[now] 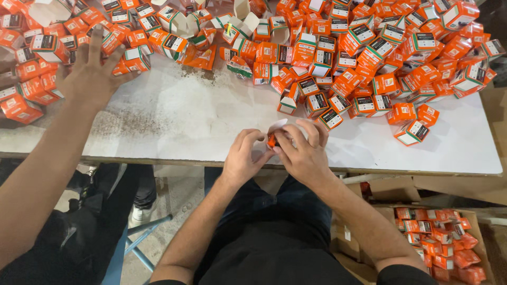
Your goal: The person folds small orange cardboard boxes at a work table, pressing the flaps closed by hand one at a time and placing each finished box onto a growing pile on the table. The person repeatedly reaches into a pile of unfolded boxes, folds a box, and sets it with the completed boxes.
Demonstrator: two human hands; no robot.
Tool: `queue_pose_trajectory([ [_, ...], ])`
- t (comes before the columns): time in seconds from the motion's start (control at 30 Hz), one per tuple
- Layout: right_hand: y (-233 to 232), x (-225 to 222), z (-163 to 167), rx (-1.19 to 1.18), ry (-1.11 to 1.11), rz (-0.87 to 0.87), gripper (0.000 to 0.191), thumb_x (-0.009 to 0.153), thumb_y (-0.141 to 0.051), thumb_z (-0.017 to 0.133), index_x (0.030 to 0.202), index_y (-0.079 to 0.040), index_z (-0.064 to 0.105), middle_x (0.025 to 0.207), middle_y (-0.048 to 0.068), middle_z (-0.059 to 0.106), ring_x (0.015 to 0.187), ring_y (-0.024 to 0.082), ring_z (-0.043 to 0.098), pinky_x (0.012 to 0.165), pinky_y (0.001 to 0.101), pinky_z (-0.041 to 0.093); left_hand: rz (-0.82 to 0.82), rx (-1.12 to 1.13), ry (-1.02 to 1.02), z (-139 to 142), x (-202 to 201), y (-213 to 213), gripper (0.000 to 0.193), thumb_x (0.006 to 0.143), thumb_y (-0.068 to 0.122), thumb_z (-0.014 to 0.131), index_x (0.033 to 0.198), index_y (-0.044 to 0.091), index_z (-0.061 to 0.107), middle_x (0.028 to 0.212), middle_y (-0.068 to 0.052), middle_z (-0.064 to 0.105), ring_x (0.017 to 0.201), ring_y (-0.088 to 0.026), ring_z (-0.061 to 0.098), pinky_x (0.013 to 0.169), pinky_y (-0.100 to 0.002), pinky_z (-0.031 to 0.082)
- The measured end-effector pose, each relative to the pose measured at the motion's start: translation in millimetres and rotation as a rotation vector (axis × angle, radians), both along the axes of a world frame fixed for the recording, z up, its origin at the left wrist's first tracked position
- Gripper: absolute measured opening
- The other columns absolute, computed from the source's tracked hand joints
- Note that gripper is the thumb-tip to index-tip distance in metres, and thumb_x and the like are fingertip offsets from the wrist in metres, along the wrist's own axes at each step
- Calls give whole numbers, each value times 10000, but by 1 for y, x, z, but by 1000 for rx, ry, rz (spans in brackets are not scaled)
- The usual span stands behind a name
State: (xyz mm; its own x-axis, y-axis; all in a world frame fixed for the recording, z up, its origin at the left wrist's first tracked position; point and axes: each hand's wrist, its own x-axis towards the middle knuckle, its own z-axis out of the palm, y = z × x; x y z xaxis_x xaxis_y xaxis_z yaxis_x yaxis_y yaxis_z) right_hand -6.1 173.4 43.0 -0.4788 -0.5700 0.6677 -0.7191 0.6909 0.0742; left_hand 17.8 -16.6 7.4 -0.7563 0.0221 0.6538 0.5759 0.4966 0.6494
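Orange carton (271, 140) between both cupped hands

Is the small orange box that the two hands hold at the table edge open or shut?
Open. A white flap stands up from the small orange box between the left hand and right hand. Fingers hide the rest.

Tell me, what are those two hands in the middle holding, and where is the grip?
Both the left hand and the right hand hold one small orange box, fingertips pinching its sides; the white flap on top is open.
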Motion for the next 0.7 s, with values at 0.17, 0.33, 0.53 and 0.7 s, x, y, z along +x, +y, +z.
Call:
queue_pose_trajectory([
  [0.17,-1,-5,-17,-149,-250,93,281,942,-217,718,1172,-56,702,1281,135,503,1288,361,467,1095,528,380,-76,-156,195,4,1,-6,497,732,31,850,1179,33,634,1238,-118,660,1152,-339,643,983,-429,564],
  [0.33,2,5,-37,-628,-564,230,434,929,-108,768,1305,-21,570,1330,160,428,1228,332,559,1001,421,537,-34,-254,226,11,4,-3,529,724,76,850,1210,25,646,1259,-108,667,1169,-326,640,989,-437,545],
  [0.53,5,9,-49,-761,-617,77,553,862,-39,831,1350,-13,572,1416,170,561,1279,344,627,1055,389,553,37,-412,244,12,7,5,566,775,87,836,1311,56,657,1315,-108,615,1224,-314,611,1002,-437,537],
  [0.7,7,20,-54,-581,-476,152,514,907,-4,734,1397,14,579,1508,237,476,1316,377,576,1053,402,532,76,-364,208,6,11,13,554,746,92,816,1281,94,670,1339,-177,563,1259,-371,585,975,-451,534],
])
